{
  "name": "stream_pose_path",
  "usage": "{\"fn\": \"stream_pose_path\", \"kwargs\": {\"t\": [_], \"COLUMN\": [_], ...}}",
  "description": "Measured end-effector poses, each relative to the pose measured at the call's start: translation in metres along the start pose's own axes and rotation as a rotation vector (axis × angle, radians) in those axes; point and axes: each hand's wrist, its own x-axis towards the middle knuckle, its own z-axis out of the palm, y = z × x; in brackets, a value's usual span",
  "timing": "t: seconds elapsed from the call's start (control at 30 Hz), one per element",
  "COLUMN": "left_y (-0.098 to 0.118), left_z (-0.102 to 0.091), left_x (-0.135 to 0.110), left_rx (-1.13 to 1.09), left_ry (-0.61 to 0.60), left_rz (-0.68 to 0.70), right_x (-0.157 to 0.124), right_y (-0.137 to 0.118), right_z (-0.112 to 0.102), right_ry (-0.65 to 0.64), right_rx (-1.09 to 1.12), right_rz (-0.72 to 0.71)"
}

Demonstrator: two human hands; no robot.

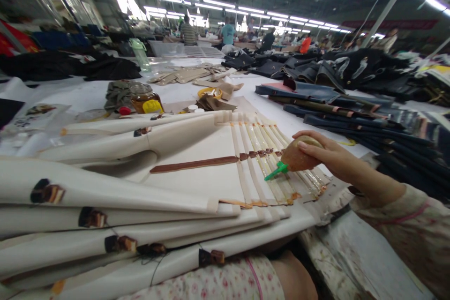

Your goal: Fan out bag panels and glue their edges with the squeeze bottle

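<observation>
My right hand [325, 152] is wrapped round a squeeze bottle [301, 153], tan and smeared, with a green nozzle [276, 170]. The bottle is tilted, its tip pointing down and left, close above overlapped off-white leather-like panels [197, 178]. Shiny, yellowish glue-like strips run along the panels' staggered edges. A brown strip [193, 164] crosses the top panel and continues in short pieces over the edges. At the bottom, my left hand [295, 275] shows only near the wrist, beside the lower panels. Its fingers are hidden.
Folded panels with dark tabs [47, 191] fill the left side. Behind them stand a jar of amber liquid [144, 98] and a yellow bowl [210, 93]. Dark blue pieces [337, 117] are stacked at right. A green bottle [139, 54] and several people are farther back.
</observation>
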Motion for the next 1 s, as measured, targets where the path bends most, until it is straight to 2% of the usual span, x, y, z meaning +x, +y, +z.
{"fn": "stream_pose_path", "kwargs": {"t": [0.07,0.13,0.3,0.37,0.47,0.63,0.73,0.9,1.0], "left_y": [0.005,0.005,0.002,0.003,0.003,0.001,0.0,0.0,0.002], "left_z": [0.017,0.022,0.014,0.013,0.015,0.019,0.018,0.012,0.008], "left_x": [-0.003,-0.002,-0.007,-0.012,-0.013,-0.003,-0.003,-0.017,-0.024], "left_rx": [0.001,-0.008,-0.055,-0.063,-0.055,-0.027,-0.022,-0.04,-0.044], "left_ry": [-0.063,-0.062,0.119,0.153,0.12,-0.033,-0.089,-0.005,0.044], "left_rz": [0.007,0.008,-0.001,-0.001,0.012,0.039,0.048,0.07,0.078], "right_x": [0.001,-0.001,-0.015,-0.017,-0.013,0.003,0.005,0.006,0.013], "right_y": [0.0,0.001,0.005,0.005,0.003,-0.005,-0.008,-0.01,-0.013], "right_z": [0.0,-0.001,-0.006,-0.006,-0.002,0.008,0.005,-0.001,0.005], "right_ry": [0.0,-0.04,-0.126,-0.135,-0.109,0.015,0.007,-0.13,-0.073], "right_rx": [-0.002,0.009,0.066,0.074,0.035,0.014,0.014,-0.062,-0.094], "right_rz": [-0.002,0.023,0.051,0.049,0.036,-0.035,-0.049,-0.089,-0.129]}}
